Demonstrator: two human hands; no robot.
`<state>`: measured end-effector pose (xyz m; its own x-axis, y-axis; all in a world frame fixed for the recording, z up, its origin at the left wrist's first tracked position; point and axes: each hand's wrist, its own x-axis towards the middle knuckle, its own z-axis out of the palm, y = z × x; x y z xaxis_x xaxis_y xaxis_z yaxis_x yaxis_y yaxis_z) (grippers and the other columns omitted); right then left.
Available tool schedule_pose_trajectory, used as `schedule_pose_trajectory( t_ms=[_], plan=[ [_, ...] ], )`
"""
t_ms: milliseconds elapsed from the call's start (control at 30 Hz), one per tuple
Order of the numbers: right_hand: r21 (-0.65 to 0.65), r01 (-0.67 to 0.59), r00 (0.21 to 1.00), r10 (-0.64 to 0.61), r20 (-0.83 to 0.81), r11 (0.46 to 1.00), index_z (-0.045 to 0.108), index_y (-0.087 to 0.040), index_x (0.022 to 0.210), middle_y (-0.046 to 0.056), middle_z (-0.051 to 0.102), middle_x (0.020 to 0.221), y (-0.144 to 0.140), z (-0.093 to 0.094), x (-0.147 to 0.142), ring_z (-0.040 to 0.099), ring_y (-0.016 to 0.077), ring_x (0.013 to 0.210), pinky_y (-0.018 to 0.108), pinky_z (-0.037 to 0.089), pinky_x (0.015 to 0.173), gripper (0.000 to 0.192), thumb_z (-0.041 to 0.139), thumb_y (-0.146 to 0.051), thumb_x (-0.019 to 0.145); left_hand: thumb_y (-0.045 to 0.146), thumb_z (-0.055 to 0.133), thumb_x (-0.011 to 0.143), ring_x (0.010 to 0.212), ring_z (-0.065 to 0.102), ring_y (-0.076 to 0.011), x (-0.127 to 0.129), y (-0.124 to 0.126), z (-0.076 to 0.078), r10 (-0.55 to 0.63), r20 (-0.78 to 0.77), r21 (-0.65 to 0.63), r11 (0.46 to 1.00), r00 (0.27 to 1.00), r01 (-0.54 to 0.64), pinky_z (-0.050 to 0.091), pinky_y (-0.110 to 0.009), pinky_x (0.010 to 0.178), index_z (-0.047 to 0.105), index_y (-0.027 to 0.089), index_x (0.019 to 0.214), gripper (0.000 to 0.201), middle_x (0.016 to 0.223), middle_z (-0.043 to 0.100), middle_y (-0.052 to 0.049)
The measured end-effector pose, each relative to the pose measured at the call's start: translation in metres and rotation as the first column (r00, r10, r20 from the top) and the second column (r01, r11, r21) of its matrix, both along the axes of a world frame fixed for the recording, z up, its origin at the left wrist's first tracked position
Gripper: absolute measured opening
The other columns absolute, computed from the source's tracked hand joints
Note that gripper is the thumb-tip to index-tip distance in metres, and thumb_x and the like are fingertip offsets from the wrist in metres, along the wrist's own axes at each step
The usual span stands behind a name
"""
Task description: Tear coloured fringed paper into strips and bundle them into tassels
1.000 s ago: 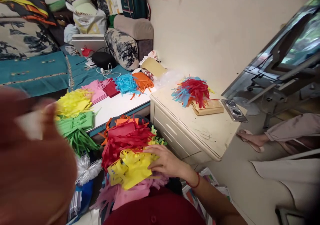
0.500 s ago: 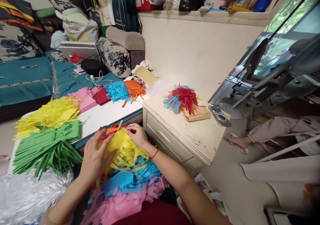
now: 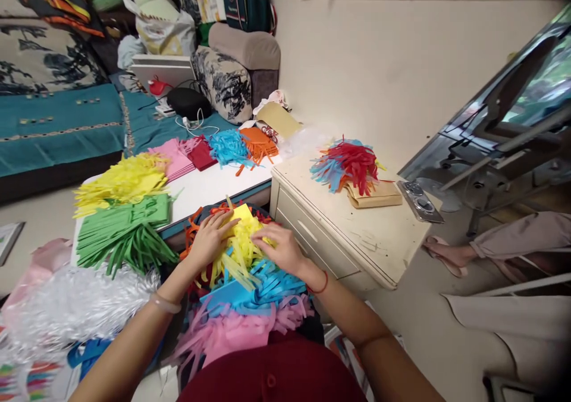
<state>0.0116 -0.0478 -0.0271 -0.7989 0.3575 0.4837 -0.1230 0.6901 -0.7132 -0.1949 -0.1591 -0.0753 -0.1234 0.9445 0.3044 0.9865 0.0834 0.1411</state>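
Cluttered rm, white table (image 3: 209, 189) w/ fringed paper (image 3: 125, 179)

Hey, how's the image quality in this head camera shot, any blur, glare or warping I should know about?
Head view: the left hand and right hand on the yellow fringed paper are sharp, in soft even light without hard shadows; the cream bedside cabinet and the glass door on the right lean and stretch from wide-angle distortion; the glass shows reflections; the top right corner is dark.

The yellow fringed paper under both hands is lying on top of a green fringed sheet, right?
Not green. In the head view the yellow fringed paper under the left hand and right hand lies on a blue fringed sheet.
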Motion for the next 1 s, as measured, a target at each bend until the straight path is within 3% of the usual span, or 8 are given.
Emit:
schedule_pose_trajectory(
  t_ms=[100,200,367,567,667,733,867,1000],
  plan=[
    [0.19,-0.262,0.949,0.217,0.23,0.946,0.068,-0.017,0.1,0.005,0.07,0.097,-0.026,-0.005,0.017,0.062,0.0145,0.091,0.025,0.046,0.085,0.018,0.057,-0.027,0.089,0.011,0.051,0.075,0.131,0.04,-0.0309,-0.003,0.001,-0.004,-0.004,-0.008,0.013,1.0,1.0,0.004,0.032,-0.049,0.105,0.056,0.02,0.128,0.054,0.143,0.044,-0.013],
    [0.438,-0.31,0.902,0.116,0.415,0.844,0.058,-0.012,0.116,0.01,0.066,0.105,-0.047,-0.017,0.019,0.056,0.0223,0.1,0.037,0.042,0.089,0.042,0.065,-0.037,0.083,0.016,0.051,0.08,0.129,0.043,-0.0298,-0.007,0.002,-0.008,-0.003,-0.014,0.034,0.999,1.0,0.003,0.034,-0.048,0.103,0.056,0.02,0.128,0.048,0.142,0.046,-0.012],
    [0.602,-0.401,0.885,0.124,0.448,0.691,0.062,-0.018,0.085,0.003,0.063,0.087,-0.068,-0.033,0.04,0.051,0.0176,0.085,0.035,0.037,0.081,0.012,0.052,-0.021,0.091,0.023,0.052,0.084,0.127,0.045,-0.0294,-0.013,0.004,-0.013,-0.006,0.013,0.06,0.998,1.0,0.006,0.036,-0.047,0.102,0.056,0.022,0.128,0.044,0.14,0.048,-0.012],
    [0.412,-0.437,0.869,0.258,0.422,0.799,0.065,-0.019,0.084,0.0,0.067,0.086,-0.062,-0.037,0.059,0.056,0.0129,0.083,0.024,0.04,0.071,0.024,0.049,-0.033,0.095,0.03,0.052,0.085,0.126,0.045,-0.0306,-0.01,0.002,-0.009,-0.014,0.038,0.071,0.997,0.999,0.011,0.037,-0.048,0.101,0.055,0.021,0.128,0.044,0.139,0.049,-0.013],
    [0.39,-0.255,0.902,0.073,0.425,0.885,0.065,-0.017,0.09,0.001,0.066,0.087,-0.054,-0.035,0.036,0.057,0.011,0.076,0.022,0.041,0.065,0.026,0.042,-0.027,0.098,0.032,0.052,0.085,0.127,0.044,-0.0311,-0.008,0.0,-0.006,-0.02,0.024,0.088,0.996,1.0,0.018,0.036,-0.049,0.102,0.056,0.021,0.127,0.043,0.138,0.049,-0.014],
    [0.492,-0.184,0.896,-0.06,0.44,0.851,0.065,-0.015,0.091,0.004,0.065,0.088,-0.053,-0.035,0.015,0.057,0.0145,0.079,0.025,0.04,0.062,0.02,0.047,-0.024,0.095,0.032,0.051,0.086,0.127,0.044,-0.0317,-0.008,-0.002,-0.007,-0.029,0.008,0.091,0.995,1.0,0.028,0.036,-0.05,0.102,0.056,0.021,0.127,0.042,0.138,0.049,-0.014],
    [0.622,-0.321,0.857,-0.06,0.511,0.715,0.067,-0.014,0.075,0.005,0.065,0.082,-0.053,-0.031,-0.012,0.053,0.0198,0.082,0.03,0.039,0.064,0.013,0.06,-0.018,0.085,0.034,0.048,0.087,0.124,0.047,-0.0332,-0.013,-0.003,-0.014,-0.037,-0.023,0.104,0.994,0.999,0.039,0.038,-0.051,0.099,0.057,0.02,0.125,0.041,0.138,0.05,-0.015],
    [0.547,-0.287,0.893,0.013,0.451,0.786,0.072,-0.02,0.078,0.001,0.069,0.087,-0.04,-0.012,-0.009,0.054,0.0193,0.086,0.034,0.039,0.075,0.017,0.063,-0.034,0.084,0.032,0.047,0.088,0.123,0.048,-0.0333,-0.015,-0.003,-0.017,-0.058,-0.029,0.11,0.992,0.998,0.061,0.039,-0.051,0.099,0.057,0.018,0.125,0.041,0.137,0.049,-0.016]
  ],
)
